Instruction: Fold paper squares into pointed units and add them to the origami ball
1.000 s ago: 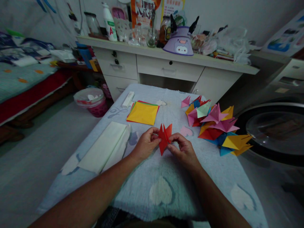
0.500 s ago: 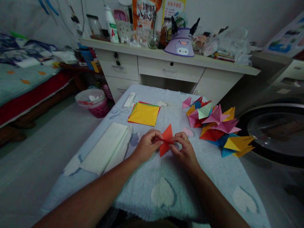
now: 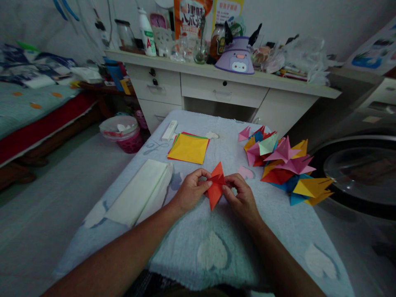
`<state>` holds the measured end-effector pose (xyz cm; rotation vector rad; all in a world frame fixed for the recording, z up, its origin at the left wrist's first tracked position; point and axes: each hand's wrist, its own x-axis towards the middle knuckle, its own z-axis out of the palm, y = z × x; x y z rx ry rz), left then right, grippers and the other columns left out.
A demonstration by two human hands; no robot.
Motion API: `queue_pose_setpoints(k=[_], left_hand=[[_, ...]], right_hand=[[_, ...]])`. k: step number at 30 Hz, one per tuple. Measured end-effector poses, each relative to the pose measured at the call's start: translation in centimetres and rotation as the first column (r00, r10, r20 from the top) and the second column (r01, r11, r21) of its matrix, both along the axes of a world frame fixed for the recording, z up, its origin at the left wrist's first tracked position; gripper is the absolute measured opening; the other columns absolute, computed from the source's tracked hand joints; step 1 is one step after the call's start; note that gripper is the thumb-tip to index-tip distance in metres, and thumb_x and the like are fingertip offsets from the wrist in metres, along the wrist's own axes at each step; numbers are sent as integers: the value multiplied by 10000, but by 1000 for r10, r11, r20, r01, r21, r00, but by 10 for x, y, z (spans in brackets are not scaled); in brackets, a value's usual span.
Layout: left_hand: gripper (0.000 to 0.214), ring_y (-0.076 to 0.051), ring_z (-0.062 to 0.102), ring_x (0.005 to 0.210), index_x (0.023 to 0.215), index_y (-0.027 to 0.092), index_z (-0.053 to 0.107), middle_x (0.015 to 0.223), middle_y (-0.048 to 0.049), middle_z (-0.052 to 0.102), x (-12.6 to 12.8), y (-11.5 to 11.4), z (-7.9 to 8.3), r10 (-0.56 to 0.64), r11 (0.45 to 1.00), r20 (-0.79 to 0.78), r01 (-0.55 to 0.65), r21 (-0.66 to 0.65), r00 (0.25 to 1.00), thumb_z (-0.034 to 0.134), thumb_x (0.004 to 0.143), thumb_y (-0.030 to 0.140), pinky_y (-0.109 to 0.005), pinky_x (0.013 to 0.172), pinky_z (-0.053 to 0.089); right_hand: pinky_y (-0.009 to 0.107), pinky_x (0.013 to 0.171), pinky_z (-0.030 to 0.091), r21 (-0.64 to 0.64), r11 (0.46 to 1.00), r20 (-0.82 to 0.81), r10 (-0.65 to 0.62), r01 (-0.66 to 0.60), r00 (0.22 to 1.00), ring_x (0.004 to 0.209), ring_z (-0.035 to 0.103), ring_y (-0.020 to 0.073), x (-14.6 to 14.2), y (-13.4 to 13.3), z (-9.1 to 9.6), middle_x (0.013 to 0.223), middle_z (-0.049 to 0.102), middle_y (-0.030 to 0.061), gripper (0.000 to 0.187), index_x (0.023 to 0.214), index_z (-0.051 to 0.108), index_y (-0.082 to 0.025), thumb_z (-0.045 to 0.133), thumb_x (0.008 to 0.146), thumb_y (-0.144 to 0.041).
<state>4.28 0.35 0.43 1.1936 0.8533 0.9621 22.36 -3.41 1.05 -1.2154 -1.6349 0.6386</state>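
Observation:
A folded red paper piece [image 3: 215,189] with pointed ends is held over the middle of the table. My left hand [image 3: 190,191] pinches its left side and my right hand [image 3: 241,196] pinches its right side, thumbs and fingers closed on the paper. A heap of folded paper pieces [image 3: 283,163] in pink, yellow, red, blue and green lies to the right of my hands. A stack of flat coloured paper squares [image 3: 188,147], yellow on top, lies just beyond my left hand.
The table is covered by a pale blue towel [image 3: 213,243]. A folded white cloth [image 3: 139,192] lies at its left edge, a white tube [image 3: 169,129] at the far left. A cluttered white desk [image 3: 216,82] stands behind, a pink bin [image 3: 122,133] on the floor, a bed [image 3: 31,107] left.
The red piece had two upright flaps a second ago; both hands have pressed and turned it, and it now shows as a flatter diamond shape between the fingers.

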Motion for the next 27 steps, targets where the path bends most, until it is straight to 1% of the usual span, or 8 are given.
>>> queue_pose_setpoints(k=[4, 8, 12, 16, 18, 20, 23, 27], left_hand=[[199, -98, 547, 634, 918, 183, 580, 781, 23, 608, -1, -1, 1, -21, 1000, -21, 22, 21, 1000, 677, 772, 277, -217, 622, 426], [250, -133, 574, 751, 973, 174, 628, 868, -8, 621, 0, -1, 1, -52, 994, -65, 58, 97, 997, 699, 757, 277, -245, 690, 449], [128, -162, 571, 862, 868, 162, 670, 890, -25, 597, 0, 0, 1, -53, 970, -103, 76, 231, 993, 670, 797, 267, -285, 806, 455], [85, -151, 555, 814, 784, 157, 671, 821, -11, 553, -1, -1, 2, 31, 944, -171, 28, 328, 985, 649, 820, 231, -271, 762, 443], [79, -146, 556, 797, 796, 157, 689, 816, -11, 548, -1, -2, 3, 65, 927, -215, 21, 374, 975, 647, 825, 217, -261, 738, 440], [80, -143, 567, 797, 839, 167, 714, 834, -15, 562, -1, -3, 4, 105, 905, -269, 21, 426, 957, 644, 833, 205, -254, 731, 441], [112, -137, 579, 794, 875, 191, 732, 847, -17, 571, -1, -5, 5, 185, 861, -338, 13, 508, 923, 627, 841, 169, -246, 724, 447], [199, -149, 603, 861, 906, 208, 724, 915, -30, 595, -3, -8, 3, 263, 788, -381, 31, 615, 886, 588, 824, 88, -258, 765, 473]], right_hand=[[288, 678, 457, -114, 992, -83, 34, -44, 996, 718, 563, 157, -1, 0, -2, 783, 610, 7, 58, 876, 641, -221, 602, 863, -260], [287, 675, 450, -157, 985, -97, 58, -73, 994, 707, 557, 155, -2, 0, -1, 775, 621, 9, 66, 843, 645, -216, 614, 852, -274], [284, 672, 443, -173, 978, -96, 98, -114, 990, 700, 545, 147, -5, -1, -1, 776, 608, 3, 49, 857, 640, -216, 610, 859, -255], [292, 700, 446, -107, 991, -66, 76, -83, 995, 750, 541, 151, -5, -1, -1, 858, 580, 11, 91, 946, 632, -226, 613, 857, -231], [298, 719, 444, -41, 999, -58, 19, -21, 998, 780, 532, 155, -4, -2, 1, 896, 551, 16, 143, 993, 617, -233, 626, 850, -236], [302, 723, 444, -6, 1000, -79, -10, 9, 997, 788, 526, 159, -4, -4, 5, 899, 531, 17, 128, 981, 602, -235, 626, 857, -255], [304, 718, 442, -11, 1000, -121, 19, -20, 992, 792, 522, 164, -4, -8, 10, 880, 525, 20, 61, 907, 590, -233, 611, 877, -282], [308, 712, 428, -40, 998, -149, 45, -51, 988, 790, 516, 168, -5, -10, 13, 857, 524, 17, 61, 884, 598, -236, 607, 884, -296]])
